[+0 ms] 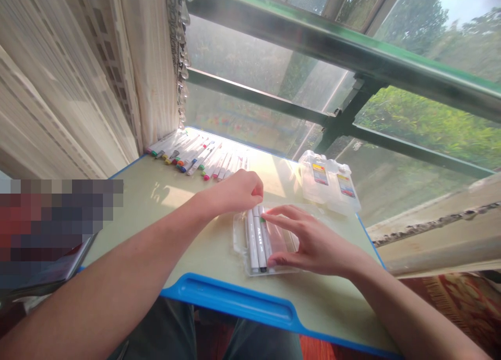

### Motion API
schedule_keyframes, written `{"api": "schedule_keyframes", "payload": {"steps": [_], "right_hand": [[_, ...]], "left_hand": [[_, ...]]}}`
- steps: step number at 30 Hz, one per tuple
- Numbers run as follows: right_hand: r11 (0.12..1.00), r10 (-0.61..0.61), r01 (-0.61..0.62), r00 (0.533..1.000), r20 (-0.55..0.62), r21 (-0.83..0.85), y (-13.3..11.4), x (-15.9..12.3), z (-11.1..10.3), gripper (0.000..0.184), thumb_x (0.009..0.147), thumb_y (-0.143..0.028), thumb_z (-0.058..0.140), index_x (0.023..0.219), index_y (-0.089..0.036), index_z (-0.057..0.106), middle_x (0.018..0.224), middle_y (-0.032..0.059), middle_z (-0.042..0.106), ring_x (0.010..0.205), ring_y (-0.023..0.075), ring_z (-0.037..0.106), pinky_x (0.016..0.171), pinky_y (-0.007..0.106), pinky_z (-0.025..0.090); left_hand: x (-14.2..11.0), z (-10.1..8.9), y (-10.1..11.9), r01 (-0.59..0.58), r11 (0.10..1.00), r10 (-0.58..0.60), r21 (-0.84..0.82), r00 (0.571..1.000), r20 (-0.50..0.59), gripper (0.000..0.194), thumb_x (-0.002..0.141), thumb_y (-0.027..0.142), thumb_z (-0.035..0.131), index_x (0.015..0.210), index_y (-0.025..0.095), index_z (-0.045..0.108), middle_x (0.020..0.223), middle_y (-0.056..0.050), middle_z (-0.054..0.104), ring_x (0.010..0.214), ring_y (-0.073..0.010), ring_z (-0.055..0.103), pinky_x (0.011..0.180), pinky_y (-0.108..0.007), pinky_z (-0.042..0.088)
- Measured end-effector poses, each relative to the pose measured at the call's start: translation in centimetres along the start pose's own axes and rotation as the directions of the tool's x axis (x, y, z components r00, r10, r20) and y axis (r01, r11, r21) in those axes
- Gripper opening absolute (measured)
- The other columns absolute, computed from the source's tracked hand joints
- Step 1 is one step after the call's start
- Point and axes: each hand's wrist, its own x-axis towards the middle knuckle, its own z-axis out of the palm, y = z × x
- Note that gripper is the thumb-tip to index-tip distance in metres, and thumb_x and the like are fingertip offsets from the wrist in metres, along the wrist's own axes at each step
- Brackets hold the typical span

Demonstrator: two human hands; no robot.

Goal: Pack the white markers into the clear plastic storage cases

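Observation:
A clear plastic case lies open on the table in front of me, with a few white markers side by side along its left part. My right hand reaches over the case from the right. Its thumb and forefinger span the rightmost marker lengthwise, the forefinger near a green band and the thumb near the lower end. Just above the markers' far ends is my left hand, its fingers curled closed. Whatever those fingers may hold is hidden.
A row of white markers with coloured caps lies along the table's far left edge. Clear cases with labels stand at the far right. The table has a blue front tray. Window and curtains border it.

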Motion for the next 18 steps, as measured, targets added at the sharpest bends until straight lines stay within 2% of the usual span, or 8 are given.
{"api": "schedule_keyframes", "payload": {"steps": [6, 11, 18], "right_hand": [[0.999, -0.032, 0.032, 0.999, -0.026, 0.015, 0.19, 0.13, 0.14, 0.074, 0.080, -0.061, 0.070, 0.140, -0.022, 0.053, 0.137, 0.0139, 0.059, 0.123, 0.0306, 0.056, 0.103, 0.048, 0.047], [0.997, -0.039, 0.044, 0.995, -0.087, 0.057, 0.39, 0.14, -0.01, 0.067, 0.086, -0.057, 0.065, 0.141, -0.023, 0.052, 0.133, 0.0147, 0.062, 0.119, 0.0302, 0.059, 0.100, 0.047, 0.048], [0.997, -0.044, 0.048, 0.997, -0.061, 0.057, 0.49, 0.29, -0.19, 0.060, 0.089, -0.056, 0.063, 0.137, -0.020, 0.058, 0.123, 0.0148, 0.066, 0.112, 0.0281, 0.062, 0.096, 0.044, 0.049]], "left_hand": [[-0.28, -0.30, 0.22, 0.025, 1.000, -0.025, -0.007, 0.999, 0.020, 0.019, 0.072, 0.017, 0.056, 0.075, 0.018, 0.074, 0.073, -0.003, 0.072, 0.070, -0.0145, 0.063, 0.058, -0.023, 0.040], [-0.27, -0.47, 0.04, 0.044, 0.999, -0.043, -0.015, 0.998, 0.039, 0.021, 0.071, 0.017, 0.057, 0.082, 0.019, 0.076, 0.081, -0.003, 0.074, 0.075, -0.0152, 0.065, 0.061, -0.022, 0.043], [0.24, -0.16, -0.76, 0.016, 1.000, -0.015, -0.013, 0.999, 0.030, 0.023, 0.070, 0.019, 0.059, 0.085, 0.020, 0.076, 0.084, -0.003, 0.074, 0.074, -0.0149, 0.065, 0.060, -0.022, 0.044]]}}
